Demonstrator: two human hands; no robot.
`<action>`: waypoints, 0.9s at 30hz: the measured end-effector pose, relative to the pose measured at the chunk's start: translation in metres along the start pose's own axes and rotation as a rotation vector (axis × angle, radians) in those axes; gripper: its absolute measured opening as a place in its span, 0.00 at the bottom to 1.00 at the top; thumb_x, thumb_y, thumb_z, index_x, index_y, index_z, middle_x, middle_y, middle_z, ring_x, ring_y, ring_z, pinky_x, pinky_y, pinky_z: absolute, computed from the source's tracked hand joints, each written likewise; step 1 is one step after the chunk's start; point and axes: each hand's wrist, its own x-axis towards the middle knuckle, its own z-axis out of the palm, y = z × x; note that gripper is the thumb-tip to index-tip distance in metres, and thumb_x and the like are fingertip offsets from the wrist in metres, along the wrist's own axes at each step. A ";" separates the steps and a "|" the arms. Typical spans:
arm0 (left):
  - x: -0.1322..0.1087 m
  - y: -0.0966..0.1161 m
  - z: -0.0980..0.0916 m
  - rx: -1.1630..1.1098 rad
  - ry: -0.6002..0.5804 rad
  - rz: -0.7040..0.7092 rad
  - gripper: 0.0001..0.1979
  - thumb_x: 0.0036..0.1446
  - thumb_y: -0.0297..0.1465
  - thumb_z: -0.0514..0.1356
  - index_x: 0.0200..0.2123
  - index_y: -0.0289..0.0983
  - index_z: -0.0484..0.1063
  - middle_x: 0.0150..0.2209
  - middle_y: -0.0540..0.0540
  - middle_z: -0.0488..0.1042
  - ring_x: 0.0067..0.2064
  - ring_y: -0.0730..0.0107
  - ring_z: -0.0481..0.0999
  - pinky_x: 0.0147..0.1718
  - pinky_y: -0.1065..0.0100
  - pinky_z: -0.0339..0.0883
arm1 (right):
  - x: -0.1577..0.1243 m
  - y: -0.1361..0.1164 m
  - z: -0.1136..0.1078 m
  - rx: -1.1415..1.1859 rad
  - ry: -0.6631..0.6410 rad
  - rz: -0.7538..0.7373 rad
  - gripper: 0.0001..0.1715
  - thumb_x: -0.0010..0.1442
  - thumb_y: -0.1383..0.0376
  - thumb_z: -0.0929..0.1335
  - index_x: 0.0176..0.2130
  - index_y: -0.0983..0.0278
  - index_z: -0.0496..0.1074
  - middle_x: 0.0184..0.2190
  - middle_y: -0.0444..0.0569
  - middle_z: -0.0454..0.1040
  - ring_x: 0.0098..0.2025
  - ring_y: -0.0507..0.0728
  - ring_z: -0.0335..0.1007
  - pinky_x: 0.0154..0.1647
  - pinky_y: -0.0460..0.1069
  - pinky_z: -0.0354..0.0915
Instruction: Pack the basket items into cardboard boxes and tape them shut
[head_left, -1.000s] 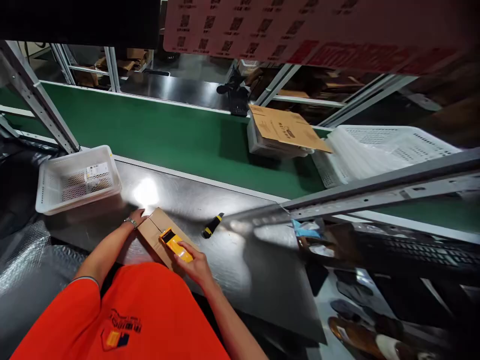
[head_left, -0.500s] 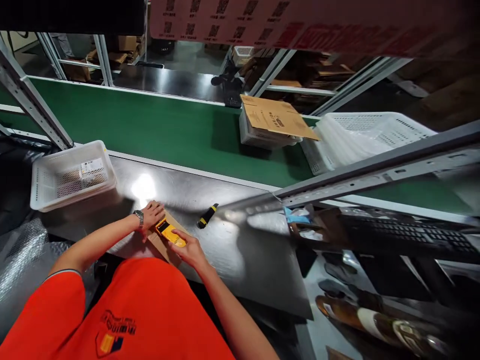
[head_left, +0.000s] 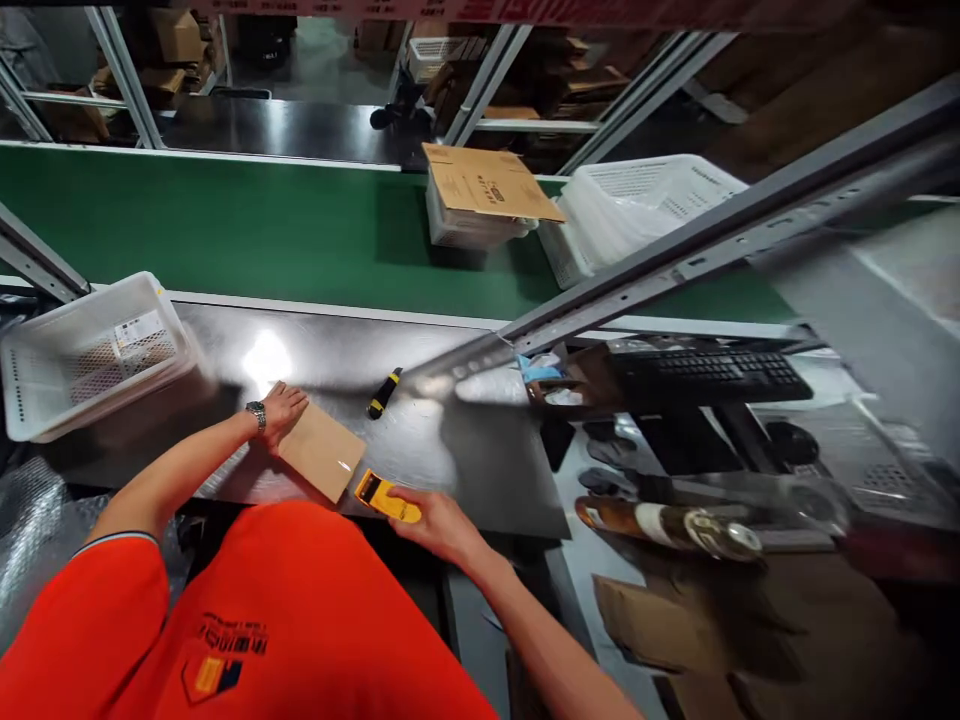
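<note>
A small flat brown cardboard box (head_left: 321, 448) lies on the metal worktop, with a small shiny streak near its right end. My left hand (head_left: 283, 412), a metal watch at its wrist, grips the box's left end, fingers over the far edge. In my right hand (head_left: 433, 520) is a yellow tape dispenser (head_left: 391, 498), its dark end pointing at the box. A gap separates the dispenser from the box's right end. Beyond them, a black and yellow utility knife (head_left: 385, 393) lies untouched on the worktop.
A white plastic basket (head_left: 161, 310) stands at left. Behind the worktop runs a green conveyor (head_left: 300, 230) carrying a white bin topped by flat cardboard (head_left: 487, 185), with a larger white basket (head_left: 577, 200) alongside. A slanted metal post (head_left: 600, 290), a keyboard (head_left: 712, 375) and a bottle (head_left: 667, 525) are at right.
My right hand has moved the tape dispenser off the box, toward the right and nearer my body, uncovering the box top. My left hand stays at the box's left end. The view has shifted rightward and down.
</note>
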 end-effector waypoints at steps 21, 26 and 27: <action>-0.040 0.007 0.047 0.361 0.026 -0.231 0.69 0.57 0.57 0.82 0.94 0.40 0.62 0.96 0.21 0.43 0.94 0.04 0.34 0.87 0.13 0.30 | 0.013 -0.015 0.010 0.725 0.465 0.360 0.41 0.50 0.52 0.85 0.60 0.65 0.91 0.24 0.43 0.84 0.17 0.56 0.71 0.20 0.50 0.66; -0.022 0.018 0.051 0.280 0.007 -0.213 0.63 0.64 0.52 0.79 0.94 0.42 0.61 0.96 0.26 0.41 0.95 0.08 0.32 0.89 0.16 0.25 | 0.017 -0.030 0.035 0.828 0.463 0.292 0.49 0.46 0.45 0.87 0.61 0.65 0.90 0.30 0.46 0.88 0.17 0.53 0.68 0.19 0.50 0.68; -0.018 0.024 0.054 0.242 0.031 -0.240 0.62 0.64 0.51 0.80 0.94 0.41 0.62 0.96 0.26 0.41 0.95 0.07 0.30 0.88 0.15 0.24 | 0.019 -0.034 0.039 0.843 0.469 0.280 0.49 0.47 0.44 0.87 0.62 0.65 0.89 0.32 0.48 0.89 0.17 0.53 0.67 0.19 0.50 0.69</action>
